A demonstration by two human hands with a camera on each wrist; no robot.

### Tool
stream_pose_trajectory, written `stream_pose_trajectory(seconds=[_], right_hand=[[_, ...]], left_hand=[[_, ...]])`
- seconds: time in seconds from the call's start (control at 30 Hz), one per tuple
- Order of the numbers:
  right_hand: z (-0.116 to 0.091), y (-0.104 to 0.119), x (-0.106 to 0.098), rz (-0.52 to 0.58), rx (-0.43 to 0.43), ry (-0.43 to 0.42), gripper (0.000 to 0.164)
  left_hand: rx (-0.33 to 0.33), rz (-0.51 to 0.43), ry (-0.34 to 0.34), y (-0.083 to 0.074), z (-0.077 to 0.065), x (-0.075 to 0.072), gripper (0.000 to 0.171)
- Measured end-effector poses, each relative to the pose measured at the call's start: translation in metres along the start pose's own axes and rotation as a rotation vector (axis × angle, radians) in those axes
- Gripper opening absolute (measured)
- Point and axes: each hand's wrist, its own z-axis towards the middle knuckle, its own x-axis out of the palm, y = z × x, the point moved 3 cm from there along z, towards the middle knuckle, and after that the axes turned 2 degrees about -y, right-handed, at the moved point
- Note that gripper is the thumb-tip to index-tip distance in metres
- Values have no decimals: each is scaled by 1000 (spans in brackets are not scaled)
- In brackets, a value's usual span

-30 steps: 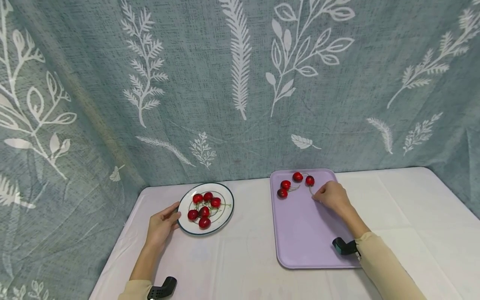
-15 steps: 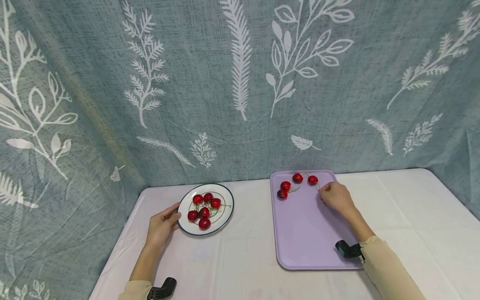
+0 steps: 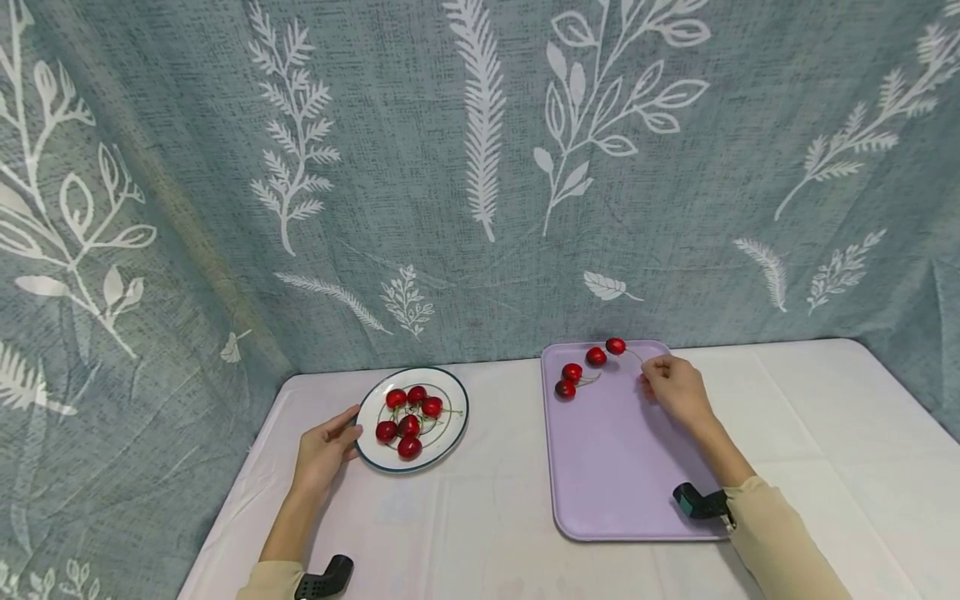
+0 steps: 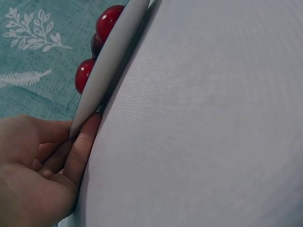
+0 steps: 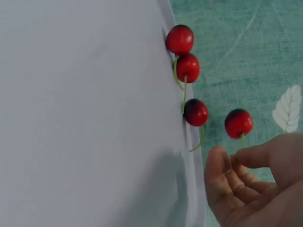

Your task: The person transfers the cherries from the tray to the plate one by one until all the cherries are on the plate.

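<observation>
My left hand grips the left rim of a white, dark-edged plate. In the left wrist view the thumb lies over the rim and fingers reach under the plate. Several red cherries with stems lie on it. Over the far end of a lilac tray, my right hand pinches the stem of one cherry. The right wrist view shows that cherry held off the tray. Three others, a cherry, a second cherry and a third cherry, rest on the tray.
A white cloth covers the table, with a bare strip between plate and tray. Right behind the table hangs a blue-green curtain with white leaf prints. Each wrist bears a black camera.
My right hand has shifted slightly right and up, drawing its cherry by the stem from the tray until it hangs raised at the far edge. The left hand and plate stay still.
</observation>
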Motion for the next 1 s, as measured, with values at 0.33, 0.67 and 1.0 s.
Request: stream_pose_trajectory(seconds=[0.33, 0.67, 1.0], right_hand=[[0, 6, 3, 378, 67, 96, 39], [-2, 23, 25, 462, 64, 204, 36], [-1, 44, 46, 507, 33, 218, 32]], left_hand=[[8, -8, 3, 0, 1, 1, 46], [5, -10, 3, 0, 1, 1, 46], [8, -4, -1, 1, 1, 0, 45]])
